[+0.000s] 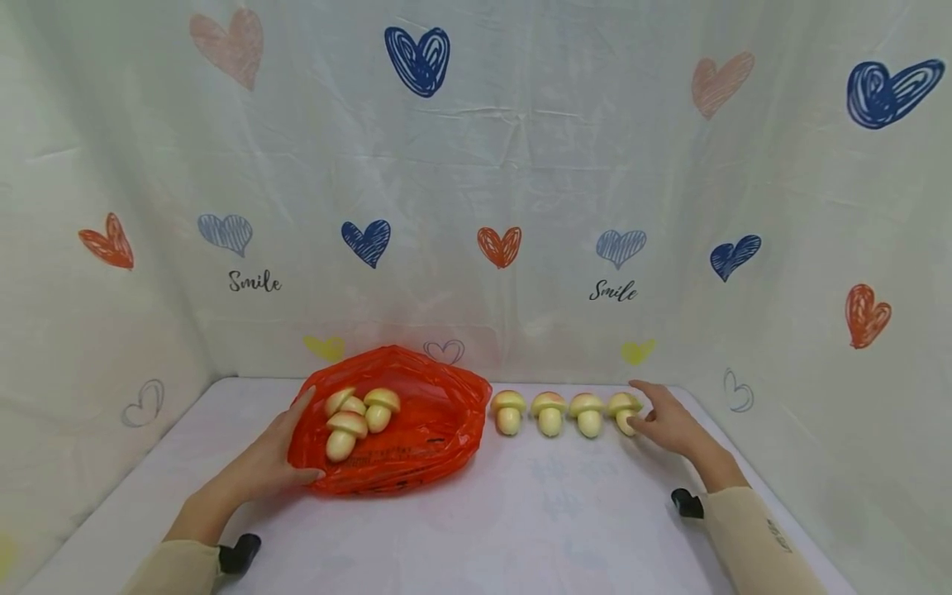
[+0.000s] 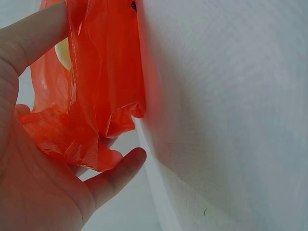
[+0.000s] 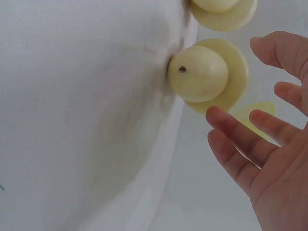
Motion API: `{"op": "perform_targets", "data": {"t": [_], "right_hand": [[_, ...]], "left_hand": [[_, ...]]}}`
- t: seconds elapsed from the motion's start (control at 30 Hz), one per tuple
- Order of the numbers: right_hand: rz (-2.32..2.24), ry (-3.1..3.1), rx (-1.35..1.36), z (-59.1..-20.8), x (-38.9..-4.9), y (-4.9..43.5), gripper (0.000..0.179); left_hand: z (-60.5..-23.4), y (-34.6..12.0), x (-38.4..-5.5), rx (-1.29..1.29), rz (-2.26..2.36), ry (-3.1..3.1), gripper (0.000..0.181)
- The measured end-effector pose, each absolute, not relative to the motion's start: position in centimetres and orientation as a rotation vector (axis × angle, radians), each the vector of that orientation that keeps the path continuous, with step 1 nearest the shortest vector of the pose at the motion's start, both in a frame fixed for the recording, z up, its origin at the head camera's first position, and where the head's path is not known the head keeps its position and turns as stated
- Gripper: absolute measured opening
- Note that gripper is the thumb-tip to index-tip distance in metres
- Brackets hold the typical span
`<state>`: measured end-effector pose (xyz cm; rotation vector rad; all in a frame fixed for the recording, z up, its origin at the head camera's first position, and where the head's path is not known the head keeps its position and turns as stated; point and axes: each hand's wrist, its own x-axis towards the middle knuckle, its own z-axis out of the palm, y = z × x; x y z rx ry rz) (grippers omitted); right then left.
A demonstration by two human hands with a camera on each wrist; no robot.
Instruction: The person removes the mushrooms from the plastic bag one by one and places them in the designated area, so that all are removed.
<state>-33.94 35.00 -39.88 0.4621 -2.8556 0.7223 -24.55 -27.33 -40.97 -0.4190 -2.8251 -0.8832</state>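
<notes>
A red plastic bag point(image 1: 439, 413) lies with its mouth wide towards me, left of the middle of the table. Three toy mushrooms point(image 1: 347, 434) with pale stems and yellowish, pink-tinged caps sit inside it. My left hand point(image 1: 271, 454) holds the bag's left side between thumb and fingers; in the left wrist view some fingers are partly hidden behind the red film point(image 2: 106, 62). On the right, my right hand point(image 1: 669, 421) reaches around the rightmost mushroom point(image 1: 623, 406) with thumb and fingers spread. In the right wrist view the fingertips lie close beside that mushroom point(image 3: 199, 74), not gripping it.
Several similar mushrooms stand in a row right of the bag, including one beside its edge point(image 1: 509, 411). The white-covered table point(image 1: 521, 529) meets a white curtain point(image 1: 521, 190) printed with hearts at the back and sides.
</notes>
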Motion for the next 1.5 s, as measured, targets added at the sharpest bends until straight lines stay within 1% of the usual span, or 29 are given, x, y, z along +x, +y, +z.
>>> {"op": "perform_targets", "data": {"t": [0.37,0.7,1.2,1.5], "right_hand": [[0.610,-2.762,0.543,-38.3,-33.0,33.2,0.063],[0.610,-2.688,0.690,-37.4,-32.7,29.2,0.055],[0.638,-2.632,0.888,-36.6,-33.1,23.1,0.049],[0.627,-2.647,0.936,-36.7,-33.7,19.8,0.050]], "left_hand": [[-40.8,-27.2,-24.5,-0.413,-0.889,-2.838,0.121],[-40.9,-27.3,-24.6,-0.441,-0.873,-2.813,0.120],[-40.8,-27.4,-24.8,-0.449,-0.854,-2.824,0.121],[-40.9,-27.4,-24.8,-0.433,-0.869,-2.832,0.122]]}}
